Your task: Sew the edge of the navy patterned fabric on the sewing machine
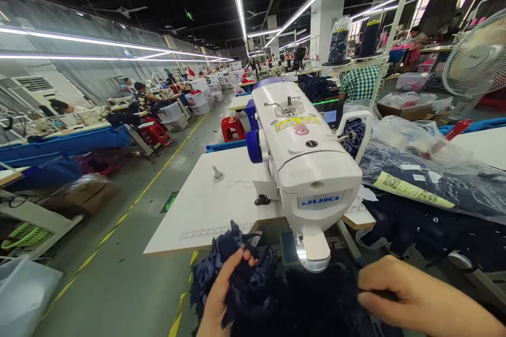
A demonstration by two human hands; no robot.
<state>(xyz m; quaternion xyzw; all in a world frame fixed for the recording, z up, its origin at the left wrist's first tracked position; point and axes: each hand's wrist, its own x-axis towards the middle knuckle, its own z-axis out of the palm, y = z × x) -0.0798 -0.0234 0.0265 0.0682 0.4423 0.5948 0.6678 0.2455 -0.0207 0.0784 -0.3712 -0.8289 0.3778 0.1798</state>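
My left hand (225,279) grips a crumpled bunch of navy fabric pieces (249,279) with ragged edges, just in front of the sewing table (197,189). To the right, my right hand (395,287) is closed, thumb against curled fingers, beside a dark mass of fabric (312,300) in my lap area. Whatever it pinches is hidden. Between and beyond both hands stands a white sewing machine (312,152) marked JUKI, its lit needle area low at the front and partly covered by the head.
Plastic-wrapped navy bundles (427,179) with a yellow-green label lie at right. A fan (474,58) and thread cones (339,42) stand behind. A red stool (232,129) is beyond the table. A yellow-taped aisle (130,210) runs along the left; other people sit at machines.
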